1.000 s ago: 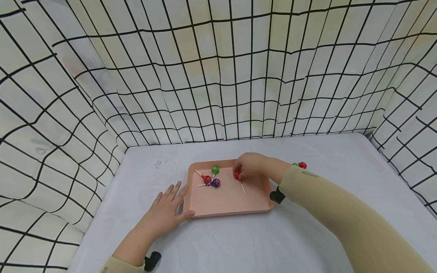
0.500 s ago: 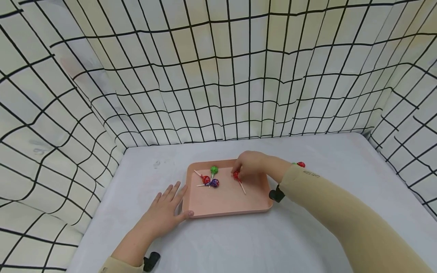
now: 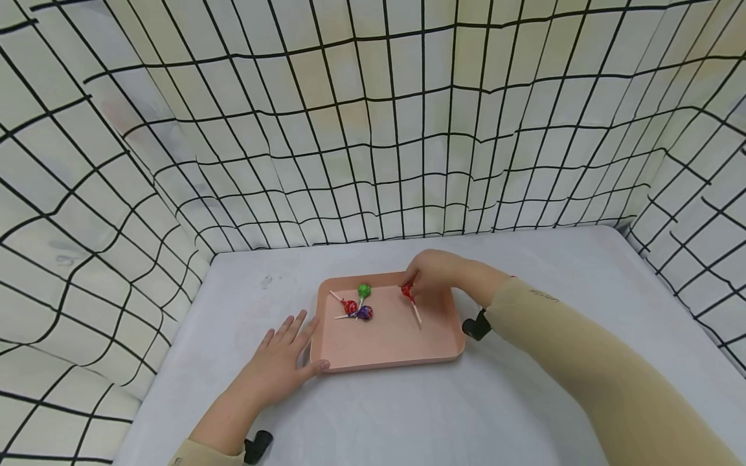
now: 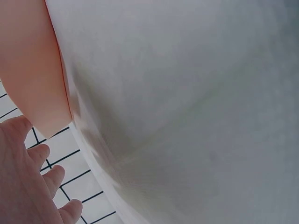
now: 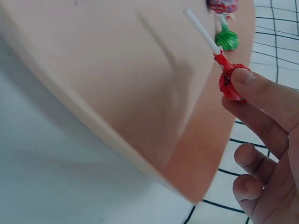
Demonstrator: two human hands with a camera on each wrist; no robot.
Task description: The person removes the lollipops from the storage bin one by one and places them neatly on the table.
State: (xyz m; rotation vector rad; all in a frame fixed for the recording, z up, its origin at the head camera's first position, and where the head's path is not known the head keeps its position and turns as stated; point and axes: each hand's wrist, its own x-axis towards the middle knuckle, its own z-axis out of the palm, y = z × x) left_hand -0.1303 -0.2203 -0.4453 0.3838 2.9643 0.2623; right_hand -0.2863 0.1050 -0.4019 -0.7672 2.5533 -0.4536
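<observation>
My right hand [image 3: 434,270] pinches a red-wrapped lollipop [image 5: 235,86] by its candy head between thumb and index finger, over the far right part of a pink tray [image 3: 387,353]. Its white stick points toward the tray's near side, and its shadow falls on the tray floor apart from it. My left hand [image 3: 285,359] lies at the tray's left edge with fingers spread straight and the thumb at the near left corner. Inside the tray's left half, a green lollipop [image 3: 364,290], a red lollipop [image 3: 350,307] and a purple lollipop [image 3: 364,313] lie close together.
A white cloth covers the table [image 3: 495,414]. White walls with a black grid [image 3: 402,129] stand behind it and at both sides. My right sleeve [image 3: 559,343] crosses the table's right side, with a tiny bit of red showing at its upper edge.
My right hand has moved slightly away from me with the red lollipop, whose stick has swung a little. Lollipops right of the tray have become hidden behind my right arm. The left hand stays put.
</observation>
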